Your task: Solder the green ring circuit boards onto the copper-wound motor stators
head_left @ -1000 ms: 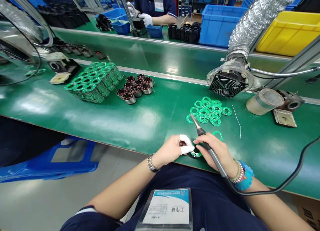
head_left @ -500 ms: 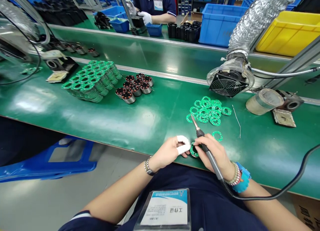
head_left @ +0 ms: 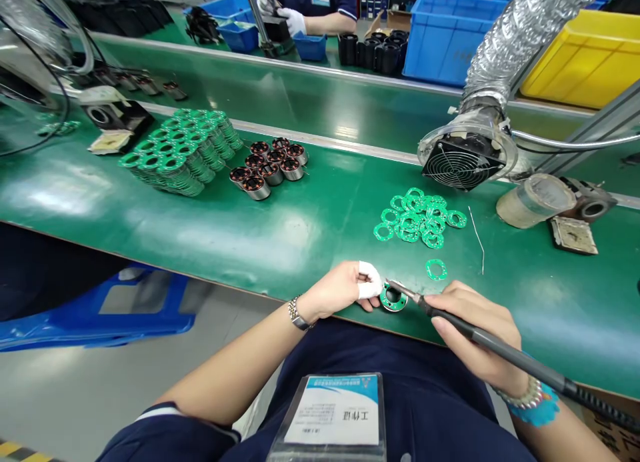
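A round part topped with a green ring board lies near the table's front edge. My left hand, with white covers on some fingers, is closed at its left side; whether it pinches the part or something small is hidden. In my right hand is a soldering iron, its metal tip over the upper edge of the ring board. One loose green ring lies just behind, and a pile of green rings lies farther back.
Copper-wound parts and stacked green boards stand at left. A fan with a duct, a cup, a bent wire and an iron stand are at right. Across the bench a person's gloved hands work.
My right hand has moved right and away from the ring board. The soldering iron has swung down, so its tip now points left onto the board. My left hand stays beside the part.
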Available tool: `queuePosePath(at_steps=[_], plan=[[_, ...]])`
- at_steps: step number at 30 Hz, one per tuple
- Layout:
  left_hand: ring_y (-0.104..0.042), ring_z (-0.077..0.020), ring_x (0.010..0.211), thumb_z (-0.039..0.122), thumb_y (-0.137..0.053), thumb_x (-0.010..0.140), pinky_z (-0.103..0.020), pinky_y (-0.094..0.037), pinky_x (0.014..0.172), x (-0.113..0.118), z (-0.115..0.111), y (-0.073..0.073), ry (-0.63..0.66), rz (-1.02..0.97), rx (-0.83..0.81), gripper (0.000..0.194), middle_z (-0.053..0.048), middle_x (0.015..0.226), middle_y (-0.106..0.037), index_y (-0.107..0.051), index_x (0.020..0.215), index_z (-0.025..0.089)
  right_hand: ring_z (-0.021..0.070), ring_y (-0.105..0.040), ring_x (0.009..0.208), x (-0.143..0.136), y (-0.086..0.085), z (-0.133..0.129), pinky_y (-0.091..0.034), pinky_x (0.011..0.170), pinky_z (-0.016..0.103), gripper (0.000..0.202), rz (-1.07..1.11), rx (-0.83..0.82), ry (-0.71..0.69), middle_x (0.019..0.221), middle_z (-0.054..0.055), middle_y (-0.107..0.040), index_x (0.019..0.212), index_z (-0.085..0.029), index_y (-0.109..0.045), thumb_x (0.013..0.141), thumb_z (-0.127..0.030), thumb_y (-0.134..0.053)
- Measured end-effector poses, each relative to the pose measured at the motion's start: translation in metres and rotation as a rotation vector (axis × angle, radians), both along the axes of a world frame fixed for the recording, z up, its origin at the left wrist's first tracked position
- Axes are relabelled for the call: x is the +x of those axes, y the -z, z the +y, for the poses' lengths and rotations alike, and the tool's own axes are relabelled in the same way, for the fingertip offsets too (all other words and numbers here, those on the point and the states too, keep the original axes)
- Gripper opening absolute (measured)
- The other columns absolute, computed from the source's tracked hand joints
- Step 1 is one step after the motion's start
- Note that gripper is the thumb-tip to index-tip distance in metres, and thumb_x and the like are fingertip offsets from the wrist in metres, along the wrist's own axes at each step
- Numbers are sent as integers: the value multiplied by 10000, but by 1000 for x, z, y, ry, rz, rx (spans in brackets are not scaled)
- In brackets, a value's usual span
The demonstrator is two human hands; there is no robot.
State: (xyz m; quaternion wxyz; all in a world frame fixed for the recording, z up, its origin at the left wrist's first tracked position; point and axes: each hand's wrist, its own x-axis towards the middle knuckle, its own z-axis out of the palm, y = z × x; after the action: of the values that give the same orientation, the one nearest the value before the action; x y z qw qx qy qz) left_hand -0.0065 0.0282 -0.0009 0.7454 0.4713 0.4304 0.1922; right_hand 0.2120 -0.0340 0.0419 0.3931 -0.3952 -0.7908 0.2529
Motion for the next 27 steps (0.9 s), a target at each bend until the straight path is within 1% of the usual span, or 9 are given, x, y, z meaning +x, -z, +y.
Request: queuePosePath(at_steps=[4,11,21,25,27], plan=[[-608,-97,507,183,-640,676,-206,-493,539,0,0,-1,-13,-5,-23,93,-27,588,-639,-583,672,109,157,-563,655,-2,-1,-1,-472,587,306,238,18,-52,11,735,58,-643,973,-155,-632,767,-56,-566],[-608,-97,491,168,-640,679,-207,-490,532,1,1,-1,-18,-8,-28,81,-20,569,-637,-582,668,113,151,-568,647,-5,-1,1,-475,597,306,230,47,-59,5,727,62,-646,963,-139,-643,764,-49,-570],[-609,-99,489,161,-631,664,-204,-489,527,1,1,0,-27,3,-26,70,-23,567,-639,-579,657,115,153,-584,640,-3,-7,-1,-481,578,294,222,21,-62,36,731,53,-650,972,-161,-642,782,-82,-558],[-611,-103,495,165,-626,661,-206,-493,526,0,1,1,-29,-4,-29,70,-23,565,-633,-583,675,112,152,-611,686,0,1,2,-507,633,285,244,-13,-42,30,750,38,-649,1043,-185,-600,814,-114,-550],[-613,-107,505,174,-630,659,-213,-500,533,1,1,2,-32,-18,-33,81,-22,566,-629,-583,681,112,159,-636,788,-1,9,8,-520,710,284,233,-59,-30,-6,833,49,-668,1053,-198,-576,840,-121,-525]])
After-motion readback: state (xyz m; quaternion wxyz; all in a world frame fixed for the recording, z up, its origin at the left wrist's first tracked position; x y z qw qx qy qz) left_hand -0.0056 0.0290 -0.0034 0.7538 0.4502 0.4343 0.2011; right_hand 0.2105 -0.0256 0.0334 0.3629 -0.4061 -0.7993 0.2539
